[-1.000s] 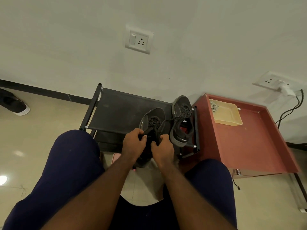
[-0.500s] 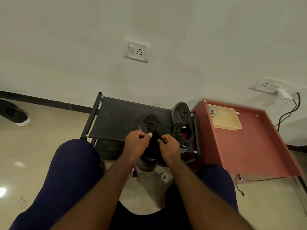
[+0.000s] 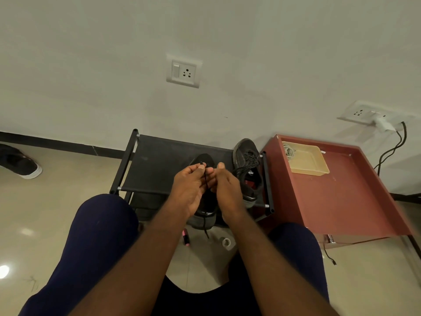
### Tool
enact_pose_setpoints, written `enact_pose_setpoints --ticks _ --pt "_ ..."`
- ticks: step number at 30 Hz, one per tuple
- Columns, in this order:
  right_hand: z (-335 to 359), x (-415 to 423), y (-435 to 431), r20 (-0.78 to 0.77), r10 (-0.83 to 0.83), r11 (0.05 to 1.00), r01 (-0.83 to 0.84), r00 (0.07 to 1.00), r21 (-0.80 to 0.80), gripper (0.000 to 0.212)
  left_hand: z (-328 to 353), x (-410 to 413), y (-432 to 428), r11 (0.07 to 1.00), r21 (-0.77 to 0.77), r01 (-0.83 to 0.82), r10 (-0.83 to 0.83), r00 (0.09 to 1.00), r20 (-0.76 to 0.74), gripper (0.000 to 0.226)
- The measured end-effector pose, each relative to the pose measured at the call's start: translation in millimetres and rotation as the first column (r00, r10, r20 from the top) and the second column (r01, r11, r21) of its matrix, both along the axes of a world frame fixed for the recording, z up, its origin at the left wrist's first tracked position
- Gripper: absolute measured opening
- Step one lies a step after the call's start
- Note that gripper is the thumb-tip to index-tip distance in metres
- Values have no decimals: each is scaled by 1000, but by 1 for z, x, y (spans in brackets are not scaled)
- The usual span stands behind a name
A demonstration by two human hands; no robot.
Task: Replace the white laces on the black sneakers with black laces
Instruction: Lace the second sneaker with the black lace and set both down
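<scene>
Two hands meet over a black sneaker (image 3: 202,158) that sits on the top shelf of a black shoe rack (image 3: 159,165), seen from above by a seated person. A second ago both hands lay low on the shoe's sides. Half a second ago they had moved up to its tongue. Now they are raised higher, with a black lace (image 3: 205,179) drawn up in a thin line between them.

The left hand (image 3: 191,190) has its grip closed on that lace, thumb and forefinger pinched together near the strand's top. The right hand (image 3: 227,190) sits just beside it, thumb up and fingers curled inward. Whether its grip holds the lace cannot be told, because the fingertips are hidden.

This change probably means that the black lace is being pulled through and drawn snug on this shoe. No white lace shows on it. A loose black end hangs below the shoe's near edge.

The other sneaker (image 3: 245,153) leans tilted at the rack's right end, already threaded with black laces, so the job looks near its finish.

To the right stands a red worktop (image 3: 341,197) carrying a shallow yellow tray (image 3: 309,168). In the tray's far left corner lies a coil of white cord (image 3: 288,152), possibly the removed laces, though it is too small to be sure. Nothing else can be made out in the tray.
</scene>
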State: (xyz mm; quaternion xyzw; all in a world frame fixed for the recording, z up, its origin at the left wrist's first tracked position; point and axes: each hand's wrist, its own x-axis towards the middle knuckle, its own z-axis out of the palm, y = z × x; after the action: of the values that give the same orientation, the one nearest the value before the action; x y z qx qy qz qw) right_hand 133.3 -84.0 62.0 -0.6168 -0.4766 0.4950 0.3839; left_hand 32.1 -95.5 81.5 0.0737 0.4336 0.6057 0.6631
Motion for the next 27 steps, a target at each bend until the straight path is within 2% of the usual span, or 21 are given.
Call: enact_pose_setpoints --ticks 1,2,5,8,10,12,13,14,15,16,17,18,19,20,22,23,25,27 --pt "4 -3 -8 -87 79 996 -82 993 -27 40 0 0 1 1000 -18 -16 17 1000 20 11" --pt "4 -4 -15 -94 165 985 -168 982 -31 33 -1 -1 1 999 -36 -37 38 999 35 11" --pt "0 6 -33 2 289 957 -289 957 -7 14 -7 -9 3 993 -68 -92 92 996 3 12" --pt "-11 27 -45 93 210 977 -211 973 -1 16 -25 -29 5 976 -142 -163 156 986 -58 9" --pt "-15 38 -49 34 133 990 -131 991 -51 18 -40 -40 4 952 -224 -206 186 976 -109 8" --pt "-16 43 -49 39 89 993 -86 995 -77 22 -51 -45 -1 945 -284 -159 86 964 -253 19" --pt "-13 43 -47 72 96 993 -90 993 -75 25 -55 -46 -4 951 -292 -100 -29 913 -407 34" --pt "-10 42 -45 113 122 991 -115 986 -65 27 -57 -45 -8 961 -277 -20 -158 779 -606 50" --pt "-6 40 -43 157 167 986 -160 973 -58 29 -58 -43 -10 968 -234 89 -242 569 -786 60" --pt "-2 38 -40 206 224 975 -218 953 -53 31 -55 -38 -12 957 -175 230 -248 343 -906 62" --pt "1 37 -36 246 279 960 -275 928 -52 32 -53 -32 -13 914 -134 383 -212 169 -963 60" --pt "5 36 -33 278 323 945 -322 905 -49 33 -54 -26 -13 853 -116 509 -178 74 -981 52" --pt "8 35 -29 301 348 935 -352 888 -40 33 -55 -20 -13 809 -115 577 -172 46 -984 40" --pt "10 36 -25 314 345 934 -355 885 -26 32 -56 -16 -16 792 -113 600 -183 57 -981 27" --pt "15 39 -18 310 252 964 -267 917 8 24 -59 -11 -20 821 -100 562 -184 96 -978 15" --pt "18 41 -15 253 165 985 -174 953 17 19 -59 -11 -20 841 -91 534 -175 108 -979 15" --pt "23 46 -7 -24 -54 998 54 998 -22 14 -57 -13 -19 867 -67 494 -150 131 -980 14" --pt "31 51 5 -352 -245 969 219 904 -111 10 -55 -14 -18 878 -73 473 -156 139 -978 15"
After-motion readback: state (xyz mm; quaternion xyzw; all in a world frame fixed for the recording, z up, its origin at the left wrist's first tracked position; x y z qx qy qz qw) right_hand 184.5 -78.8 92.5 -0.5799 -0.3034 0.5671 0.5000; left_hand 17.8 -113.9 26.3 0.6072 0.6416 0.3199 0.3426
